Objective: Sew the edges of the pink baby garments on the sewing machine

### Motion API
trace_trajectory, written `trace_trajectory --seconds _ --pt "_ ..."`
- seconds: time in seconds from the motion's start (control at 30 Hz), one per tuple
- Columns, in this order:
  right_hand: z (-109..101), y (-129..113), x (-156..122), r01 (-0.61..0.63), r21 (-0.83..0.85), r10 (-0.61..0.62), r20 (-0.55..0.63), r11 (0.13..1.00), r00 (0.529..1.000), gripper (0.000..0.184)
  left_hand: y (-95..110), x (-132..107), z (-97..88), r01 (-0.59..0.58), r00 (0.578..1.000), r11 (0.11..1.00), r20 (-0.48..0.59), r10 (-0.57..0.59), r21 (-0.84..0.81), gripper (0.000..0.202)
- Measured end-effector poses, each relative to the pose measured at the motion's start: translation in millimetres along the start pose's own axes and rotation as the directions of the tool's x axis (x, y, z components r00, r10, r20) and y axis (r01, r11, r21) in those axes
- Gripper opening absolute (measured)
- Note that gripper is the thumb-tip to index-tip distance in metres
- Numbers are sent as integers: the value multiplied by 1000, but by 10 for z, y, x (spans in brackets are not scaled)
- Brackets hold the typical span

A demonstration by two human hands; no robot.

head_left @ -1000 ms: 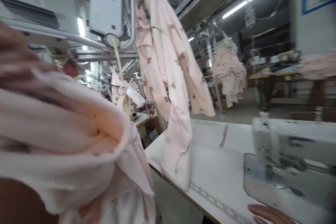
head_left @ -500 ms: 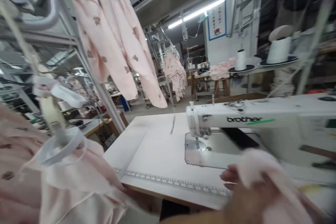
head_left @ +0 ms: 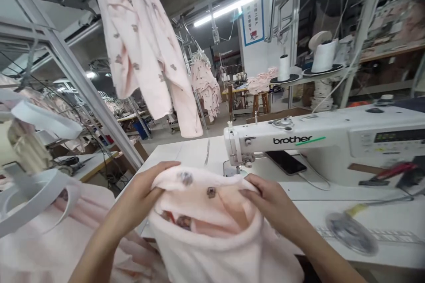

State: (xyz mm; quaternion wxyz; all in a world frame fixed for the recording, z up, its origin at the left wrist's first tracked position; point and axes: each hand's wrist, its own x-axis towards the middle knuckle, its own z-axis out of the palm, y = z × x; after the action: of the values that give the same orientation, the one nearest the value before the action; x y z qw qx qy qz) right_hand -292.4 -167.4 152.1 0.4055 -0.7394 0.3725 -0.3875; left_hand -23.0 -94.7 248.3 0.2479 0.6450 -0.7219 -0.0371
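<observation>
Both hands hold up a pale pink garment (head_left: 212, 225) printed with small brown figures, in front of the sewing machine. My left hand (head_left: 146, 190) grips its upper left edge. On the upper right edge my right hand (head_left: 265, 201) pinches the fabric. The garment's opening faces me and shows the inside. Just behind it stands the white Brother sewing machine (head_left: 315, 139), with its needle head (head_left: 237, 159) above the garment's top edge.
A white sewing table (head_left: 381, 212) runs to the right, with a phone (head_left: 285, 162) under the machine arm and a red tool (head_left: 392, 171). More pink garments hang overhead (head_left: 146, 48) and pile at the left (head_left: 49, 243). White elastic tape loops (head_left: 36, 159) hang at the left.
The view swung right and down from the hanging rail to the machine. The garment came from my left side to the centre, and both hands now hold its top edge.
</observation>
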Motion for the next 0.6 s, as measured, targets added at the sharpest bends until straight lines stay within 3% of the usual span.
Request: trace_trajectory --seconds 0.07,0.13,0.2,0.23,0.3,0.4,0.5,0.57,0.6 --pt "33 45 -2 -83 287 32 181 954 983 29 -200 -96 96 114 992 958 18 -123 265 51" --pt "91 50 -18 -116 401 7 263 909 965 34 -210 -151 322 66 990 949 97 -100 307 62" --pt "142 28 -43 -81 380 -7 226 922 974 34 -39 -156 607 -81 979 993 192 63 86 65" --pt "151 16 -60 -58 352 -11 190 934 982 33 87 -140 748 -96 981 995 165 98 -25 56" --pt "122 4 -108 -33 291 -3 122 956 992 32 349 -85 989 -80 985 970 129 112 -228 31" --pt "2 38 -223 -55 192 40 82 980 996 31 619 -25 1219 -81 987 913 98 130 -399 22" --pt "-80 129 -387 -97 92 86 115 991 990 27 679 -61 1364 -32 973 877 187 138 -480 22" --pt "-70 206 -500 -162 71 152 128 984 980 24 628 -123 1476 26 955 859 265 129 -512 18" --pt "-50 242 -548 -195 75 185 123 978 975 23 587 -156 1542 15 958 858 254 136 -514 18"
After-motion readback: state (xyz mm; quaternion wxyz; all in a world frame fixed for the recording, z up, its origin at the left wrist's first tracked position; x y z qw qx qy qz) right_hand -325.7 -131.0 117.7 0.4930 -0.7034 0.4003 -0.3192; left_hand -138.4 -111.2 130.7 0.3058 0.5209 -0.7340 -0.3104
